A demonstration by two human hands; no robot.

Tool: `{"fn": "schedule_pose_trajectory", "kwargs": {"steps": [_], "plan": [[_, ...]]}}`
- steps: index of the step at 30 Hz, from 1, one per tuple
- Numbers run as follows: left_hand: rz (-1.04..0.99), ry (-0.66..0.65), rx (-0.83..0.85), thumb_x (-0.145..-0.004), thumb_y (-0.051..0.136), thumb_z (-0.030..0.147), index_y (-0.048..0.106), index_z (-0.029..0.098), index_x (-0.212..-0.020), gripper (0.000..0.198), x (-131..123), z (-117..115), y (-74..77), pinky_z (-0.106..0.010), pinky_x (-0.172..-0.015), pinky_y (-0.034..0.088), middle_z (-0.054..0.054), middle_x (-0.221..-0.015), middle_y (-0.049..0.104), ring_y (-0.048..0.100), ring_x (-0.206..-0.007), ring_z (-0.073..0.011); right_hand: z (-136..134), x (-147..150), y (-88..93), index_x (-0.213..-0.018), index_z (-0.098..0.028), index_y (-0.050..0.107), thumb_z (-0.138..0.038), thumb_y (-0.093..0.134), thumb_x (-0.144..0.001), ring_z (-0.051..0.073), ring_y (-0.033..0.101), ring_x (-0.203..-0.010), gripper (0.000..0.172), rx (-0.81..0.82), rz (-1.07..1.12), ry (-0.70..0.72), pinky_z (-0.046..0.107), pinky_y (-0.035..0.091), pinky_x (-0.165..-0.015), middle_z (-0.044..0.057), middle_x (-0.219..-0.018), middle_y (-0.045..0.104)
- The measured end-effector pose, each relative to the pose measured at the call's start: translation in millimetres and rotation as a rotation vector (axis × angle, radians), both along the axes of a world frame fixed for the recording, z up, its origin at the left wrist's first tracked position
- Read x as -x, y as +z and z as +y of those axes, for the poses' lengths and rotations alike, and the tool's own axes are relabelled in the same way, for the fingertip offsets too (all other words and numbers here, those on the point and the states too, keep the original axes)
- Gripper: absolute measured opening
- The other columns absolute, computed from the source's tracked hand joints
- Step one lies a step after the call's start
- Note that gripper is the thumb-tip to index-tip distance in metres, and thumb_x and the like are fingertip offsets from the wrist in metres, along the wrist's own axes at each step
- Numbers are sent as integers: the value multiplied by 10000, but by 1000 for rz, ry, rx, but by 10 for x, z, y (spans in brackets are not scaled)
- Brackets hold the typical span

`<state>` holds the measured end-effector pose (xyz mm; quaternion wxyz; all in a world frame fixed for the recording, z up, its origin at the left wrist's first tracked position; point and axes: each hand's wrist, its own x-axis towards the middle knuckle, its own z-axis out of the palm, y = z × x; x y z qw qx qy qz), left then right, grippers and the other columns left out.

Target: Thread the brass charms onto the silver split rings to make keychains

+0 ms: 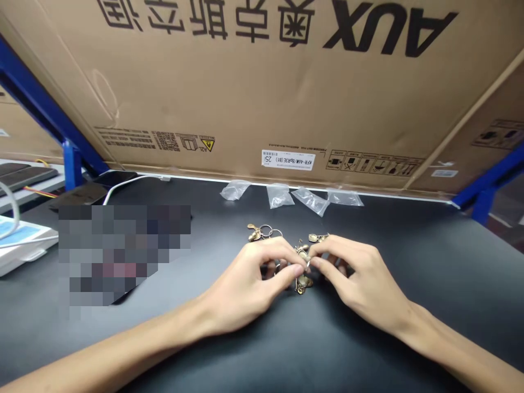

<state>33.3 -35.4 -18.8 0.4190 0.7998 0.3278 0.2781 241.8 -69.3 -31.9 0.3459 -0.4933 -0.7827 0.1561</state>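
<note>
- Pinching the charms from either side in the head view: left hand and right hand, fingertips closed on them mid-bench.
- Keyrings lie just beyond the left hand.
- Four bags near the far edge.

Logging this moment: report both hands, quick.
Left hand: closed, thumb and finger pinching at the gold-toned metal charms.
Right hand: closed, fingertips pinching at the same cluster.

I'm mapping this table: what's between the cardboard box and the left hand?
In the head view, plastic bags lie nearest the cardboard box, then gold-coloured charms on metal rings by the left hand.
</note>
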Motion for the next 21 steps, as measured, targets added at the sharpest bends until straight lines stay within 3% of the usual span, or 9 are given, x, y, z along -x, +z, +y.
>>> {"fn": "schedule_pose_trajectory", "kwargs": {"steps": [4,14,17,21], "plan": [[-76,-43,97,-900,567,215,729,188,-821,183,-11,-1,-8,-259,-728,525,-25,-878,705,649,-777,-145,-27,18,21,-872,-228,675,-225,582,-922,110,572,-588,106,44,36,-5,256,458,-605,-28,-795,691],[-107,-43,201,-855,601,204,719,165,-776,147,-11,13,12,-247,-656,507,-32,-832,684,609,-712,-134,-42,24,36,-845,-219,698,-257,591,-912,107,572,-563,132,27,65,-5,237,456,-553,-20,-737,689],[-88,-22,177,-827,591,157,685,167,-737,130,-17,5,6,-230,-633,492,-8,-796,665,589,-686,-117,-51,5,31,-879,-226,707,-291,585,-926,110,577,-566,146,57,59,11,241,461,-554,-11,-772,703],[-71,104,35,-828,574,141,648,180,-786,94,1,24,-16,-210,-632,493,17,-806,647,579,-704,-105,-30,-56,23,-1047,-228,680,-324,600,-926,100,558,-553,174,54,-61,67,244,459,-548,4,-872,708]]}}
